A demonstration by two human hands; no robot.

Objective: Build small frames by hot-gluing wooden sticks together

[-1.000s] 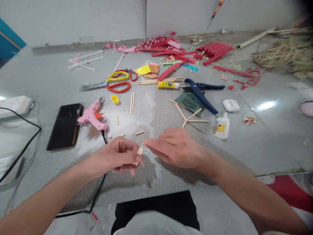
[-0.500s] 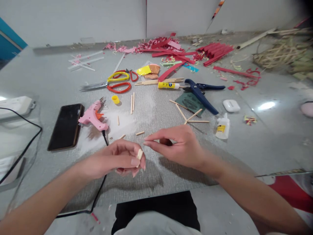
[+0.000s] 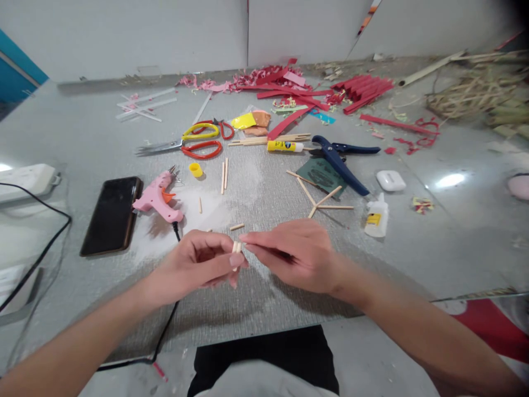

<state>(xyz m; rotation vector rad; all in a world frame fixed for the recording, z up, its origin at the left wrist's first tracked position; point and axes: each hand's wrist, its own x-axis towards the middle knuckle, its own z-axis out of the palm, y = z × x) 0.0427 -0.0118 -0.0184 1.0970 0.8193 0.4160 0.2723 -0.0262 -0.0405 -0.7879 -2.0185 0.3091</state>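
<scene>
My left hand is closed, pinching a couple of short pale wooden sticks upright between thumb and fingers. My right hand has its thumb and forefinger drawn together right beside the tops of those sticks. Whether its fingertips grip one of them I cannot make out. Just beyond the hands, a short cut stick lies on the table. Several thin sticks joined into a branching shape rest past my right hand.
At left lie a pink glue gun with a black cord and a phone. Scissors, a glue stick, blue cutters and a white glue bottle are spread farther out. Red paper strips heap at the back.
My right hand has moved slightly left and its fingertips have come up to the sticks in my left hand. Two stick ends now show there, where one piece was seen before.
</scene>
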